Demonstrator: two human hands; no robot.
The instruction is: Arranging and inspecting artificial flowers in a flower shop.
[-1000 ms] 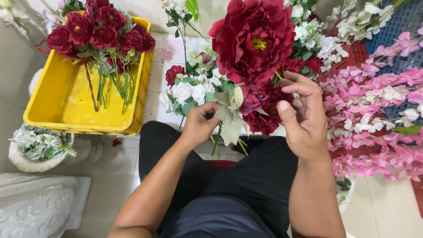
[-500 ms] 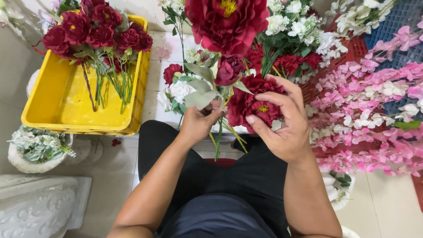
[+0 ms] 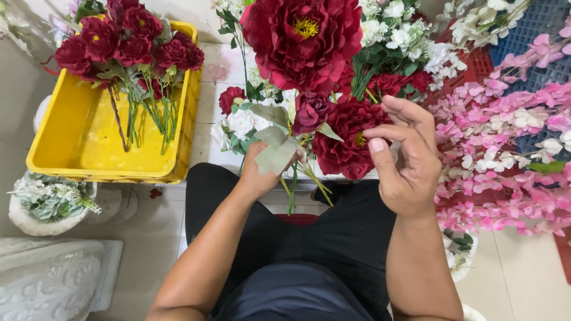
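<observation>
The left hand (image 3: 262, 172) is closed around the gathered stems of a bunch of artificial flowers (image 3: 309, 113), its fingers clamped on them just under a pale green leaf (image 3: 275, 156). The bunch stands nearly upright over the person's lap, its long axis running from the loose stem ends below the fist, which point down toward the black trousers (image 3: 297, 238), up to the large dark red bloom (image 3: 302, 37) at the top edge of the view. A smaller red bloom (image 3: 348, 139) sits lower, beside the right hand (image 3: 407, 157). That hand holds nothing that can be made out: its fingers are curled and apart, thumb raised, the fingertips seemingly just brushing the smaller bloom's edge.

To the left a yellow plastic crate (image 3: 89, 142) rests on the tiled floor (image 3: 143, 238), with a bundle of red roses (image 3: 128, 44) leaning in it, heads to the far side, stems toward the person. Below the crate's near edge sits a white pot of greyish foliage (image 3: 50, 202). On the right, pink blossom sprays (image 3: 505, 154) crowd close to the right forearm. Open floor lies only at lower left and lower right.
</observation>
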